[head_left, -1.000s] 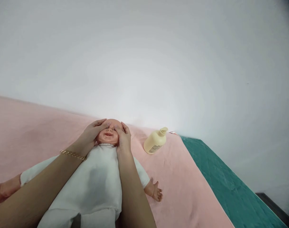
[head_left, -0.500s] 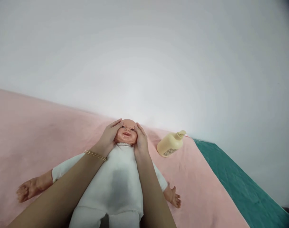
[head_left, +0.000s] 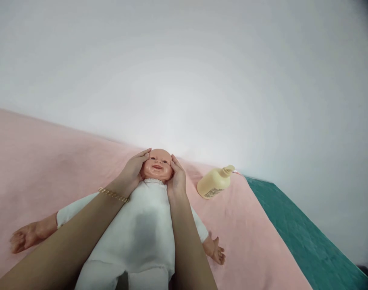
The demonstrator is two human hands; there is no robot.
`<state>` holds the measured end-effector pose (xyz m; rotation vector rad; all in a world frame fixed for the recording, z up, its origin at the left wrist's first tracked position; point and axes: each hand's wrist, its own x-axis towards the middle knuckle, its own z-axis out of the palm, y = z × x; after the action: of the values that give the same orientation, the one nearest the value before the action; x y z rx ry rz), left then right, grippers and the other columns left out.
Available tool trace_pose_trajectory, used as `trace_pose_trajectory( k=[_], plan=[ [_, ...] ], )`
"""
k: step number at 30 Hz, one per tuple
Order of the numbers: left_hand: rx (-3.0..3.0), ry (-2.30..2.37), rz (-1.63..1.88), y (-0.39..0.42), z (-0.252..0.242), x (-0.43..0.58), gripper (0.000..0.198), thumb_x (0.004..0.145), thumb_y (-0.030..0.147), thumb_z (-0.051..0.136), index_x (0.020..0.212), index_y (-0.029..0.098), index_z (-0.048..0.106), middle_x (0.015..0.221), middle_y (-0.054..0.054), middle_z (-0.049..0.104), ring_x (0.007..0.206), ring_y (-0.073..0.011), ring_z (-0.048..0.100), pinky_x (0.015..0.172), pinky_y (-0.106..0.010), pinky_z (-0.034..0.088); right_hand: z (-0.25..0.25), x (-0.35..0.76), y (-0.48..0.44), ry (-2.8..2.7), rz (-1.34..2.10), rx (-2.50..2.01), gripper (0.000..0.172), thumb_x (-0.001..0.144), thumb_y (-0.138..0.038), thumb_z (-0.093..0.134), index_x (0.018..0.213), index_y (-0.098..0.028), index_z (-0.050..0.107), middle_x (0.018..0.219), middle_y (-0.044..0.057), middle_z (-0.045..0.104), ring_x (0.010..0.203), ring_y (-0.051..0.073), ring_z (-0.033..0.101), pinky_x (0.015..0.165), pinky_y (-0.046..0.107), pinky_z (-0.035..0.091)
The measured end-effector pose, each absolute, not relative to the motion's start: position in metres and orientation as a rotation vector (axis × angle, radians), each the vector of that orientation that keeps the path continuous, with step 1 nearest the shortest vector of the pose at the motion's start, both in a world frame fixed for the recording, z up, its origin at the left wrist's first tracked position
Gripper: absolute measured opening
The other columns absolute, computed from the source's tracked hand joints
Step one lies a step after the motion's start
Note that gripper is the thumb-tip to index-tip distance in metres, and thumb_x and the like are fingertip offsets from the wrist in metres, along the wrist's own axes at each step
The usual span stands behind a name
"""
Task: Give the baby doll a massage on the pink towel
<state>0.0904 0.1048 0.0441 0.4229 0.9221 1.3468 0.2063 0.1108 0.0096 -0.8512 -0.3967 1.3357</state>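
The doll [head_left: 150,217] lies face up on a pink cloth [head_left: 256,245], its head [head_left: 157,171] between the person's left hand [head_left: 132,171] and right hand [head_left: 178,177]. Neither grip is closed: both palms cup the cheeks with fingers extended, though the pressure is hard to judge. A yellow pump bottle [head_left: 212,183] rests near the right hand; a bracelet [head_left: 113,195] circles the left wrist.

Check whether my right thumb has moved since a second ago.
Yes: outward, judged against the doll's nose. Your right thumb covered an eye then; now it's at the side of the face.
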Motion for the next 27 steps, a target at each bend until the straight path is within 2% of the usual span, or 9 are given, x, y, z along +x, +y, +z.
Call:
trace_pose_trajectory(
  k=[5,8,14,20,27],
  plan=[
    [0.477,0.900,1.367,0.103,0.041,0.091,0.021,0.085,0.021,0.069,0.105,0.015,0.067,0.099,-0.008,0.073,0.080,-0.0177,0.071,0.071,-0.026,0.058,0.009,0.204,0.111,-0.401,1.342,-0.858,0.043,0.072,-0.024,0.071,0.115,-0.021,0.067,0.113,0.007,0.072,0.104,0.024,0.069,0.094,0.042,0.057],
    [0.532,0.937,1.348,0.097,0.045,0.090,0.029,0.081,0.024,0.077,0.106,0.014,0.067,0.101,-0.009,0.073,0.080,-0.0189,0.070,0.067,-0.026,0.058,0.011,0.202,0.109,-0.476,1.314,-0.883,0.046,0.071,-0.029,0.078,0.114,-0.019,0.066,0.109,0.007,0.073,0.102,0.024,0.070,0.093,0.040,0.057],
    [0.633,1.010,1.296,0.092,0.050,0.087,0.039,0.084,0.016,0.072,0.121,0.015,0.060,0.114,-0.012,0.070,0.084,-0.0176,0.071,0.066,-0.024,0.058,0.011,0.201,0.107,-0.608,1.218,-0.971,0.057,0.064,-0.035,0.084,0.114,-0.019,0.062,0.114,0.007,0.071,0.103,0.023,0.068,0.090,0.035,0.057],
    [0.606,0.978,1.296,0.091,0.052,0.089,0.038,0.083,0.011,0.072,0.119,0.015,0.060,0.107,-0.010,0.070,0.081,-0.0169,0.070,0.066,-0.023,0.058,0.011,0.203,0.106,-0.592,1.215,-0.993,0.062,0.060,-0.030,0.085,0.116,-0.019,0.059,0.115,0.008,0.068,0.097,0.022,0.068,0.083,0.032,0.058],
    [0.567,0.942,1.340,0.094,0.049,0.092,0.027,0.086,0.015,0.069,0.112,0.014,0.063,0.099,-0.009,0.070,0.078,-0.0161,0.069,0.067,-0.024,0.057,0.010,0.205,0.109,-0.591,1.220,-1.017,0.058,0.063,-0.029,0.081,0.116,-0.020,0.059,0.108,0.006,0.070,0.096,0.021,0.068,0.082,0.032,0.058]
  ],
)
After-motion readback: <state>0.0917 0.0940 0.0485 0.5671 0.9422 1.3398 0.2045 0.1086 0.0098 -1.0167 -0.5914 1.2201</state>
